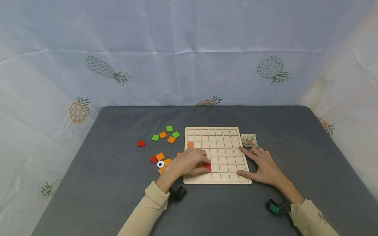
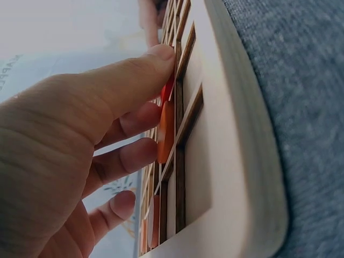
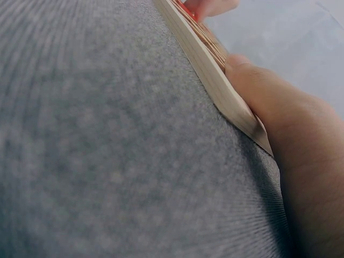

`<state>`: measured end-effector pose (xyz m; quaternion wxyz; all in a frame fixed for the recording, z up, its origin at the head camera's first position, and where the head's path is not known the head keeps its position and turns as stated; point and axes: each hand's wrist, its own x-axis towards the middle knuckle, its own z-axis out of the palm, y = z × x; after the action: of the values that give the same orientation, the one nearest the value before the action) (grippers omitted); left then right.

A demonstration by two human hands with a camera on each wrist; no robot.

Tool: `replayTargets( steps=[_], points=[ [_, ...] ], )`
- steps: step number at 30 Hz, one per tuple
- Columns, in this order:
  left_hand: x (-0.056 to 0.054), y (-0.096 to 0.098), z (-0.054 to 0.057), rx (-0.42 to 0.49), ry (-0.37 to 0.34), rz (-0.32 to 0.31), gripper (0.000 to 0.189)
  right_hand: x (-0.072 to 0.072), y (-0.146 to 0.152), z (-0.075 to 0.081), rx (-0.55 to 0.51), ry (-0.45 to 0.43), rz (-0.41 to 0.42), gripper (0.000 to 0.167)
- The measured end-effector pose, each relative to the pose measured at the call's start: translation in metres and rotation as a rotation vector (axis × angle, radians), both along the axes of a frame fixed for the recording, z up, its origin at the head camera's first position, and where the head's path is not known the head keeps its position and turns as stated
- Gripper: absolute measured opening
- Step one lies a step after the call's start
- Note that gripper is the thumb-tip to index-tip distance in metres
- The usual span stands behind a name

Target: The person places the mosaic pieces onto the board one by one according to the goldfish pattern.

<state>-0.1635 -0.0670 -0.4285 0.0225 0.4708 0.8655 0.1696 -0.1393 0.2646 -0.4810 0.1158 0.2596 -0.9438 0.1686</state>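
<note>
One red tile (image 1: pixel 207 167) sits between the thumb and fingers of the left hand (image 1: pixel 188 163), which pinch it low over the grid board (image 1: pixel 217 177); whether it lies flat in its square cannot be told, since the fingertips cover part of it. Just beside it, on the hand's side, an orange tile (image 1: pixel 199 166) is partly hidden under the fingers, and farther up the board, near its left edge, lies an orange round piece (image 1: pixel 190 144). The right hand (image 1: pixel 262 166) has its fingers spread, thumb and index finger resting on the board's right edge, probably to steady it. The step in hand looks like fitting the red tile into a square next to the orange one; the next move calls for lining up its edges with the ridges, pressing it level and letting go without nudging its neighbour. Beyond the right fingers, beside the board, lies a small pattern card (image 1: pixel 249 140), likely worth a check before choosing another piece. Out to the left on the grey counter (image 1: pixel 118 183) are loose orange, green and red tiles, with a white ring-like piece (image 1: pixel 160 164) among them.
</note>
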Motion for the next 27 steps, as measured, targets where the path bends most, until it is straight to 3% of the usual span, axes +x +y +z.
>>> replayTargets(
  steps=[22, 27],
  points=[
    [0.0011, 0.0008, 0.0007, -0.004, 0.003, 0.004, 0.015, -0.0007, 0.0005, -0.0008, 0.001, 0.006, 0.007, 0.094],
    [-0.0001, -0.0004, 0.0013, 0.032, 0.004, 0.006, 0.017, -0.0005, 0.0007, -0.0015, -0.004, 0.012, 0.011, 0.094]
  ],
)
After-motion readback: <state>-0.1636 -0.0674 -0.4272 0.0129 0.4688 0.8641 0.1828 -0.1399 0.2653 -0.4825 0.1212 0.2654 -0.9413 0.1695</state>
